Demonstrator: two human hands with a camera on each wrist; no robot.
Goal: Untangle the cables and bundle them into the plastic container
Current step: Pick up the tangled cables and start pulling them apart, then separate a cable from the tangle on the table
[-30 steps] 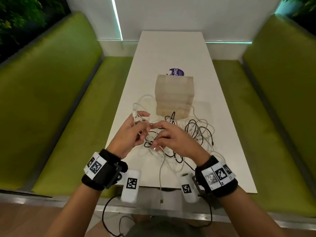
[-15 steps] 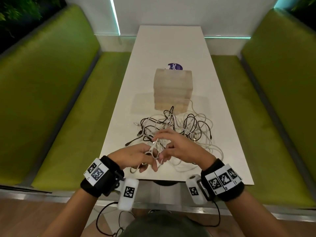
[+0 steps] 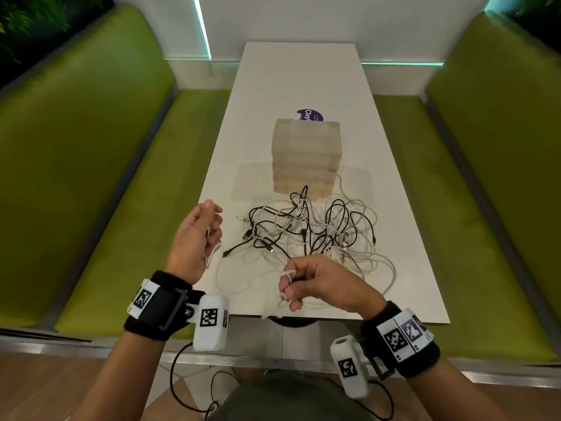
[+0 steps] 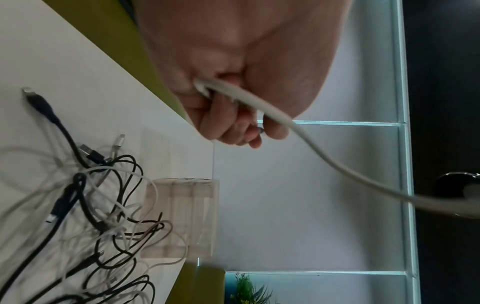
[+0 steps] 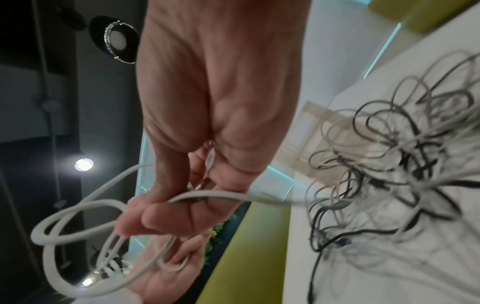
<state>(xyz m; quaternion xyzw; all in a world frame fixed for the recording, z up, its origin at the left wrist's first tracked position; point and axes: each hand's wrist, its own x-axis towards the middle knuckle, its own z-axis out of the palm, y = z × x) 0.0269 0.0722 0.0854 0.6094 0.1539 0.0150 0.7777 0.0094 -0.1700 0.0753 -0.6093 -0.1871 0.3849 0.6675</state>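
Note:
A tangle of black and white cables (image 3: 309,232) lies on the white table (image 3: 297,74), just in front of the translucent plastic container (image 3: 306,159). My left hand (image 3: 212,221) is raised at the table's left edge with its fingers curled round a white cable (image 4: 262,107). My right hand (image 3: 288,288) hovers near the table's front edge and grips several loops of white cable (image 5: 103,209). From that hand the white cable runs into the tangle (image 5: 402,164). The left wrist view shows the container (image 4: 182,218) behind the tangle (image 4: 98,205).
Green padded benches (image 3: 91,177) (image 3: 485,177) flank the table on both sides. A round purple sticker (image 3: 311,115) lies behind the container. A faint clear flat sheet (image 3: 252,183) lies to the container's left. The table's near edge (image 3: 394,320) is just under my right wrist.
My hands have parted: the left hand went up and to the left with its cable, while the right stayed near the front edge holding loops. The tangle now lies uncovered between them.

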